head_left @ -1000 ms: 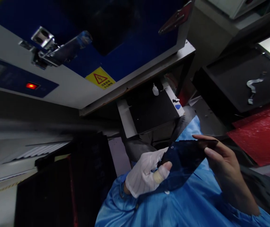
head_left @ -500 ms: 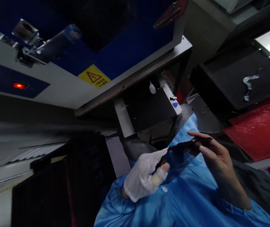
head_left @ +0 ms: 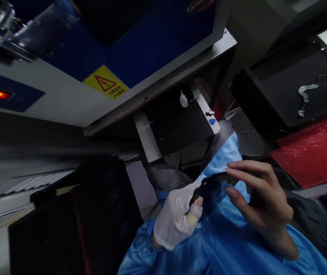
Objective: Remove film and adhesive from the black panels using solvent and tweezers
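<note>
While the left hand is gripping a sheet, the right hand is bracketing it, fingers apart, handling seemingly unfinished.

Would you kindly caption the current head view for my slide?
Gloved left hand holding a dark sheet, bare right hand close by.

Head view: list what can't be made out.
In the head view:
Dark sheet: one end hidden by the gloved left hand.
Right hand: whether its fingertips touch the sheet, too dim.
Metal latch: cut off by the left edge.
Yellow label: small characters blurred.
</note>
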`<action>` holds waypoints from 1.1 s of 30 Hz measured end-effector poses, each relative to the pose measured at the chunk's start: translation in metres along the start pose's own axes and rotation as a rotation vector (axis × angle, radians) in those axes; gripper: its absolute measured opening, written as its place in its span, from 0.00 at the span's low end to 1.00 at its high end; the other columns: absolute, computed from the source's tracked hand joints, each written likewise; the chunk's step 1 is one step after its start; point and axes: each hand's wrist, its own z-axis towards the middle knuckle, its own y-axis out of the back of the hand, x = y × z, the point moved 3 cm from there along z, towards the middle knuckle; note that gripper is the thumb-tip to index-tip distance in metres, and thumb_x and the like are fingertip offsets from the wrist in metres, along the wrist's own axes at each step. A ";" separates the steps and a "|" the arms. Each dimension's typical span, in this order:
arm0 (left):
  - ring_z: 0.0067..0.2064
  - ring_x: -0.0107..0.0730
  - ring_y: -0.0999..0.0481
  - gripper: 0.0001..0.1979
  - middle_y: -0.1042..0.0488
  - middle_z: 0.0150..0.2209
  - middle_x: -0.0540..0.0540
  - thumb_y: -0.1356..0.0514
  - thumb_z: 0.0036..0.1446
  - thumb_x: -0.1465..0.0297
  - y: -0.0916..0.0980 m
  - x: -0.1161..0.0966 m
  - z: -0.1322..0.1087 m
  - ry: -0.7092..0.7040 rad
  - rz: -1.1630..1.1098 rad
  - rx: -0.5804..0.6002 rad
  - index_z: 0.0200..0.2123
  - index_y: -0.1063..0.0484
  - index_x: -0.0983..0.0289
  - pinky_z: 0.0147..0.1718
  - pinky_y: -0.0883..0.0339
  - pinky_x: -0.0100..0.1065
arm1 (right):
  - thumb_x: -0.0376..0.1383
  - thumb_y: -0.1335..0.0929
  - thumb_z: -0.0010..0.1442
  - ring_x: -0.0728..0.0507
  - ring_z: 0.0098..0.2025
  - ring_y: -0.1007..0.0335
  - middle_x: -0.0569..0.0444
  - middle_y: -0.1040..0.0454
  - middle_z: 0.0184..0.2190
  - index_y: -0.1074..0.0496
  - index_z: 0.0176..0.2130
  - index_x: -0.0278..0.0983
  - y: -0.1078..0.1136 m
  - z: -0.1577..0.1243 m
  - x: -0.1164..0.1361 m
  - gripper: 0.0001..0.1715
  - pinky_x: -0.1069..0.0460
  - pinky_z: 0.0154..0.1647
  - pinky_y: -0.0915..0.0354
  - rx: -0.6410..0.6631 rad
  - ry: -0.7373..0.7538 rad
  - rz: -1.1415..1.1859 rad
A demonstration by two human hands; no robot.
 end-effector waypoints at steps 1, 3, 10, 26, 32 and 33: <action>0.60 0.36 0.09 0.21 0.11 0.59 0.64 0.47 0.84 0.67 -0.001 -0.002 -0.001 -0.031 0.038 0.012 0.64 0.20 0.72 0.63 0.20 0.25 | 0.32 0.25 0.77 0.35 0.54 0.17 0.47 0.15 0.55 0.18 0.69 0.48 -0.002 0.002 0.002 0.26 0.42 0.53 0.20 0.033 -0.035 0.061; 0.60 0.36 0.09 0.20 0.11 0.58 0.64 0.48 0.83 0.68 -0.004 -0.004 -0.002 -0.059 0.096 0.053 0.63 0.21 0.72 0.63 0.19 0.27 | 0.37 0.28 0.81 0.36 0.50 0.16 0.47 0.14 0.51 0.16 0.62 0.45 -0.005 0.006 0.002 0.15 0.42 0.53 0.21 0.117 -0.141 0.188; 0.53 0.37 0.07 0.20 0.10 0.55 0.60 0.49 0.82 0.70 -0.012 -0.005 -0.005 -0.112 0.075 0.107 0.65 0.23 0.68 0.52 0.13 0.31 | 0.54 0.27 0.82 0.41 0.37 0.19 0.53 0.15 0.35 0.17 0.39 0.42 -0.003 0.013 -0.004 0.24 0.47 0.43 0.27 0.390 -0.504 0.431; 0.51 0.48 0.07 0.22 0.10 0.54 0.62 0.45 0.79 0.71 -0.022 0.004 -0.013 -0.060 -0.090 0.168 0.69 0.23 0.63 0.51 0.10 0.43 | 0.66 0.24 0.73 0.42 0.35 0.27 0.53 0.22 0.31 0.18 0.33 0.40 0.002 0.014 -0.005 0.35 0.48 0.39 0.32 0.543 -0.780 0.458; 0.49 0.45 0.07 0.20 0.10 0.53 0.63 0.47 0.80 0.71 -0.022 0.002 -0.011 -0.068 -0.091 0.146 0.65 0.21 0.67 0.49 0.10 0.40 | 0.69 0.23 0.70 0.41 0.36 0.27 0.53 0.23 0.31 0.19 0.32 0.40 0.002 0.012 -0.005 0.37 0.47 0.41 0.31 0.538 -0.837 0.426; 0.50 0.45 0.07 0.19 0.10 0.53 0.63 0.47 0.80 0.71 -0.022 0.002 -0.011 -0.075 -0.082 0.136 0.64 0.21 0.67 0.49 0.10 0.39 | 0.69 0.22 0.69 0.41 0.36 0.28 0.53 0.24 0.31 0.20 0.32 0.40 0.002 0.012 -0.005 0.37 0.47 0.41 0.31 0.534 -0.847 0.424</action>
